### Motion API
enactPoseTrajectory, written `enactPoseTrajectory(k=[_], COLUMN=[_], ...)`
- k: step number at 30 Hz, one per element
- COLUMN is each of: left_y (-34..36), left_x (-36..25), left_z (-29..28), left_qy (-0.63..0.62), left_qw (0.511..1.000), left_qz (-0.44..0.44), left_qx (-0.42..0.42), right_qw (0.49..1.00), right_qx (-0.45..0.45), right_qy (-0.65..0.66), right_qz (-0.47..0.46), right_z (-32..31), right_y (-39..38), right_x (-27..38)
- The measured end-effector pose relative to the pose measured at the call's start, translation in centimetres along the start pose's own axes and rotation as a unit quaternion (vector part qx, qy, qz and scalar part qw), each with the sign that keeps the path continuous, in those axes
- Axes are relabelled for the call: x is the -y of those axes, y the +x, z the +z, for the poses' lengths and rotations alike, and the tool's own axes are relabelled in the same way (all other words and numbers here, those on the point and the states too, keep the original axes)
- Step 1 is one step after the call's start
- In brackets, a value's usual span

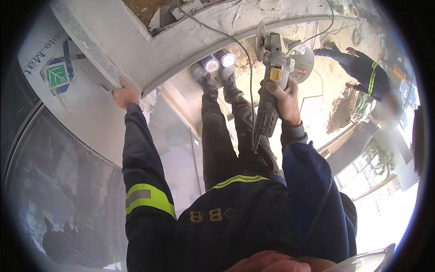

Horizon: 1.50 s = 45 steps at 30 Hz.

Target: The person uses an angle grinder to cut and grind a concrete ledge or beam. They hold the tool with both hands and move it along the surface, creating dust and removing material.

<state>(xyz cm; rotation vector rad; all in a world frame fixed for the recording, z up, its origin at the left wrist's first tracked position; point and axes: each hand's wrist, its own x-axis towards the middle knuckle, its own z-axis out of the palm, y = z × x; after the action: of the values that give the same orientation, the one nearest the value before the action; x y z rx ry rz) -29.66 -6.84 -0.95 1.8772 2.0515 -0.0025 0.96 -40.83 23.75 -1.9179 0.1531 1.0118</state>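
My right hand is wrapped round the body of a dusty grey angle grinder. Its disc points up and away from me, beside the pale ledge. A dark power cord runs from the tool's rear end, loops past its left side and crosses the ledge. Over on the left, my left hand has its fingers curled on the ledge's inner corner, where a long straight pale edge strip meets it. The disc appears apart from the ledge. Whether it is spinning cannot be made out.
Two cans stand by my shoes. A round container sits behind the grinder. On the right, a co-worker in a dark jacket with reflective stripes bends over sandy ground. Left of me are a printed white sheet and a dark glossy panel.
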Motion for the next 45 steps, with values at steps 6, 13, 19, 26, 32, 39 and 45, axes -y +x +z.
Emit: enactPoseTrajectory(k=[6,13,19,26,32,39,45], left_y=[1.1,3.3,3.6,4.4,4.2,3.7,3.1], left_x=[0.9,3.5,3.2,4.1,4.1,4.1,2.3], left_z=[1.1,2.8,1.5,2.0,3.2,2.8,1.3], left_qy=[-0.012,0.031,0.055,0.050,0.098,0.099,0.060], left_qw=[0.999,0.998,0.998,0.995,0.991,0.992,0.997], left_qz=[0.019,0.044,0.016,0.054,0.045,0.051,0.025], left_qx=[-0.025,-0.039,-0.032,-0.067,-0.074,-0.054,-0.048], right_qw=[1.000,0.999,0.999,0.999,0.998,0.995,0.997], right_qx=[-0.018,0.016,0.047,0.033,0.010,0.042,0.066], right_qy=[-0.005,0.030,-0.013,-0.036,-0.069,-0.083,-0.045], right_qz=[0.010,-0.006,-0.013,0.006,-0.005,-0.020,-0.005], right_z=[-0.6,-1.7,-4.7,-9.3,-10.4,-9.2,-5.6], right_y=[0.3,1.7,3.8,4.1,4.1,3.9,3.6], right_x=[-0.7,-3.3,-5.4,-4.7,-2.2,0.1,-0.4])
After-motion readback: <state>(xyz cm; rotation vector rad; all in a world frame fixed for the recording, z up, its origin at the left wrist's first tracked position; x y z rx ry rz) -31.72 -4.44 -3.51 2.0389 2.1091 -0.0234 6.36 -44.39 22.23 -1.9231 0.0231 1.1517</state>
